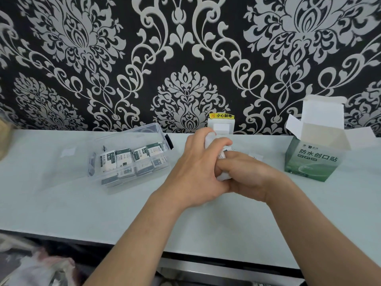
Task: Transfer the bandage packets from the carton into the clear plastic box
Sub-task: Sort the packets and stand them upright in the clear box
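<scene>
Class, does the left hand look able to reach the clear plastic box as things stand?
Probably yes: the clear plastic box sits just left of the left hand, nothing between, though that hand holds packets.

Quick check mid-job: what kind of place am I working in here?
Probably a room in a home or small shop: ornate black-and-silver wallpaper, a pale counter set against it, and a wall socket with a yellow warning sticker.

forearms angle in, hands meeting. my left hand (198,168) curls round the bandage packets (223,176), thumb across the top. my right hand (249,178) pinches them from the other side, fingers bent.
</scene>
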Tool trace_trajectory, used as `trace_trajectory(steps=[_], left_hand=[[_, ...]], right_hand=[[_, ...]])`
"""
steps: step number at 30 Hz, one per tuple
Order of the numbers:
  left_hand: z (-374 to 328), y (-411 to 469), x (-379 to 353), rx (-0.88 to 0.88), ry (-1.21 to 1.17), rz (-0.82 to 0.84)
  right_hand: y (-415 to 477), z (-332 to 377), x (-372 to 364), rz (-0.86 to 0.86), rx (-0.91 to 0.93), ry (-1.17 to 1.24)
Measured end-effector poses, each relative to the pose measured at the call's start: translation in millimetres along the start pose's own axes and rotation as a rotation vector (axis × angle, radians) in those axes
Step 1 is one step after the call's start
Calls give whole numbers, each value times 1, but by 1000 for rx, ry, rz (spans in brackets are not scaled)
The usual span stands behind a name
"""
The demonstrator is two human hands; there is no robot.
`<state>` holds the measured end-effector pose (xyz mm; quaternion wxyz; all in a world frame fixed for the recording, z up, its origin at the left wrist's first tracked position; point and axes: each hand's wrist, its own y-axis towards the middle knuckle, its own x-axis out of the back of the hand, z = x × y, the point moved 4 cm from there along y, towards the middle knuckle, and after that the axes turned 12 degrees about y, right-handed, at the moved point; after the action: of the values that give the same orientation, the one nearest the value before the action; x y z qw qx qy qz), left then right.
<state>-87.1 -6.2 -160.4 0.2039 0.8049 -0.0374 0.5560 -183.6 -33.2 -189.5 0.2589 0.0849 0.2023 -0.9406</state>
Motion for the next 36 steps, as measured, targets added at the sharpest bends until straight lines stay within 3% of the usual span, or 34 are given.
trace_trajectory(steps=[8,15,19,29,36], left_hand=[[9,2,11,107,-77,-14],[37,-5,27,121,-354,30],[49,-10,38,209,-510,-37],[66,-9,98,122,-481,-159],[121,-7,133,219,-495,-274]], right_hand=[[-4,13,1,-93,120,56],[-11,10,0,128,-16,70],[-13,11,-9,171,-6,93],[-9,63,-55,178,241,-270],[34,100,-105,107,295,-412]])
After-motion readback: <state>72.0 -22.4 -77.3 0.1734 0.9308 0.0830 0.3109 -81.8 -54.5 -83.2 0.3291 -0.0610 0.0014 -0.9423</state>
